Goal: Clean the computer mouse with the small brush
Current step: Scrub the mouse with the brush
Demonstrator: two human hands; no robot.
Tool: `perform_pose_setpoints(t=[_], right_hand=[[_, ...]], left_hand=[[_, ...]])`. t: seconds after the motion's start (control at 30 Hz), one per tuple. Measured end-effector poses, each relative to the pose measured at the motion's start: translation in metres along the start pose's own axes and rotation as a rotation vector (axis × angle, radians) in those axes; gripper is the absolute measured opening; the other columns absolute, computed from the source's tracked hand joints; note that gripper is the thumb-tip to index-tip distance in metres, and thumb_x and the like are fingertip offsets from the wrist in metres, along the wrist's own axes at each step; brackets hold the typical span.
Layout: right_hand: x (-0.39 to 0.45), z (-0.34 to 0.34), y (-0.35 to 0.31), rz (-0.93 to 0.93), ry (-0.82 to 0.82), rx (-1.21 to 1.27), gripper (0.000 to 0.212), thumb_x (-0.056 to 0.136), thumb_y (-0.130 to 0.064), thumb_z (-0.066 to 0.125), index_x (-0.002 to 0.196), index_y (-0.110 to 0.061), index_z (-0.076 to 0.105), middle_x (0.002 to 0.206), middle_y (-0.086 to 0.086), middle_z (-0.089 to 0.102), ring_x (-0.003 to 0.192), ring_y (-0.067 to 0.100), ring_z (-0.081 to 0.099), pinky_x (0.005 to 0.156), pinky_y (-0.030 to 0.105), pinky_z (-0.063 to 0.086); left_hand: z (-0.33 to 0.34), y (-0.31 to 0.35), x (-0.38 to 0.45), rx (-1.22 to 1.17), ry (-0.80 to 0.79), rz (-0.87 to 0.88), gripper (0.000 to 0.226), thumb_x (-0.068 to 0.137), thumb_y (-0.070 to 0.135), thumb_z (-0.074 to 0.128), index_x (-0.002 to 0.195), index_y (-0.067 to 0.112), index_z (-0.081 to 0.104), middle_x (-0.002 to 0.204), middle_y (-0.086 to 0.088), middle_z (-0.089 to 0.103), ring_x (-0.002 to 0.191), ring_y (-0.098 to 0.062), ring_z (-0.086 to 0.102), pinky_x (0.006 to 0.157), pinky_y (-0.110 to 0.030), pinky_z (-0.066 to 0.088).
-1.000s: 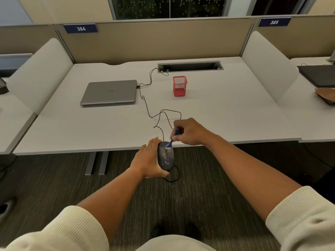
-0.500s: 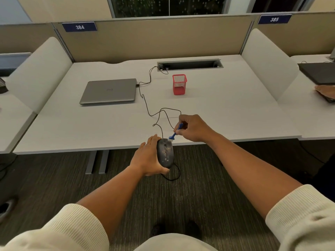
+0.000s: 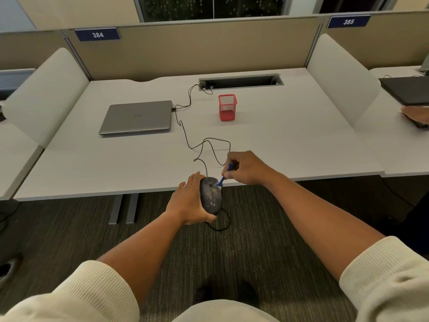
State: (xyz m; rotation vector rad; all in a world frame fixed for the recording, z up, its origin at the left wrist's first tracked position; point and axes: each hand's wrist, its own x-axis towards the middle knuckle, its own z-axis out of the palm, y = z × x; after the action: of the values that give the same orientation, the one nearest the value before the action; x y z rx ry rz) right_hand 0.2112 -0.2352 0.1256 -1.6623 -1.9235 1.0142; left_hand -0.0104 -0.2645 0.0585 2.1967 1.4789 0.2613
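Fingers (image 3: 234, 159) of the right hand (image 3: 247, 168) are curled round the blue handle of the small brush (image 3: 224, 175), which is pinched near its upper end. Fingers of the left hand (image 3: 189, 202) are wrapped along the left side of the mouse (image 3: 210, 195), with the thumb tucked under its near end. The mouse is held in the air just off the near edge of the bench (image 3: 290, 145), above the carpet (image 3: 243, 247).

Containers: a red mesh cup (image 3: 227, 107) is seen standing upright mid-bench; nothing can be made out inside it. A long slot (image 3: 241, 81) is set into the back of the bench, and a black cable is seen running into it.

Surface and room: a pale bench, backed by a tan partition bearing a blue tag marked 384 (image 3: 97, 34). A closed grey laptop (image 3: 137, 117) lies to the left, with a cable plugged into its right side. The mouse cord (image 3: 209, 147) is looped loosely across the bench. White side panels are fitted at both ends. At the neighbouring desk on the right, a dark laptop (image 3: 408, 89) and another person's hand (image 3: 415, 113) are noted.

Mouse and fingers: pale specks are seen on the mouse's dark back. The brush tip is set on the top right of the mouse, beside the wheel, with the right hand just above and to the right.
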Motion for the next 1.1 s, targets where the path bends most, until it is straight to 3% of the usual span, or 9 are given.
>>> perform_pose_setpoints(t=[0.1,0.27,0.43,0.6,0.77,0.97,1.1], right_hand=[[-0.001,-0.003,0.001,-0.005,-0.040,-0.009,0.018,0.077,-0.012,0.078,0.082,-0.010,0.061,0.084,-0.004,0.072,0.075,0.008,0.066,0.063,0.020,0.050],[0.002,-0.005,0.003,0.013,0.095,0.055,0.012,0.083,-0.008,0.074,0.091,-0.005,0.065,0.080,-0.012,0.068,0.073,0.005,0.062,0.061,0.016,0.043],[0.002,-0.005,0.003,0.011,-0.029,0.016,0.018,0.077,-0.014,0.079,0.084,-0.010,0.063,0.082,-0.010,0.072,0.073,0.004,0.065,0.060,0.017,0.046],[0.005,-0.007,0.006,0.024,0.122,0.069,0.014,0.084,-0.010,0.074,0.094,-0.006,0.066,0.078,-0.017,0.065,0.070,0.001,0.060,0.058,0.012,0.040],[0.003,-0.005,0.009,0.041,-0.005,0.063,0.018,0.079,-0.012,0.077,0.088,-0.005,0.062,0.082,-0.010,0.073,0.074,0.003,0.066,0.063,0.020,0.047],[0.007,-0.003,0.011,0.048,0.160,0.093,0.011,0.085,-0.009,0.072,0.088,-0.010,0.061,0.084,-0.010,0.067,0.073,0.003,0.060,0.058,0.013,0.041],[0.004,-0.002,0.011,0.051,0.022,0.082,0.018,0.080,-0.013,0.076,0.090,-0.006,0.063,0.080,-0.016,0.069,0.070,0.001,0.064,0.058,0.014,0.043]], left_hand=[[0.000,-0.002,0.001,0.002,0.001,-0.005,0.116,0.042,0.073,0.082,0.137,0.034,0.029,0.134,0.006,0.045,0.109,-0.014,0.049,0.087,-0.035,0.055],[-0.001,-0.001,0.004,0.002,0.008,0.009,0.118,0.040,0.073,0.082,0.136,0.035,0.027,0.135,0.007,0.044,0.110,-0.015,0.049,0.085,-0.034,0.054],[0.000,-0.001,0.007,0.017,-0.007,-0.006,0.120,0.041,0.072,0.082,0.140,0.032,0.027,0.139,0.006,0.043,0.113,-0.018,0.050,0.088,-0.036,0.055],[0.000,0.003,0.008,0.000,-0.002,0.007,0.117,0.040,0.072,0.082,0.136,0.035,0.027,0.134,0.008,0.044,0.109,-0.014,0.048,0.082,-0.032,0.054],[0.001,0.002,0.010,0.016,-0.016,-0.005,0.119,0.041,0.072,0.083,0.138,0.032,0.027,0.136,0.005,0.044,0.111,-0.017,0.049,0.087,-0.036,0.055],[0.002,0.004,0.012,0.006,-0.014,0.001,0.121,0.042,0.071,0.083,0.140,0.032,0.026,0.139,0.005,0.043,0.115,-0.018,0.048,0.089,-0.036,0.053],[0.003,0.004,0.012,0.009,-0.023,0.010,0.117,0.041,0.070,0.083,0.137,0.033,0.027,0.136,0.005,0.044,0.110,-0.015,0.047,0.085,-0.032,0.053]])
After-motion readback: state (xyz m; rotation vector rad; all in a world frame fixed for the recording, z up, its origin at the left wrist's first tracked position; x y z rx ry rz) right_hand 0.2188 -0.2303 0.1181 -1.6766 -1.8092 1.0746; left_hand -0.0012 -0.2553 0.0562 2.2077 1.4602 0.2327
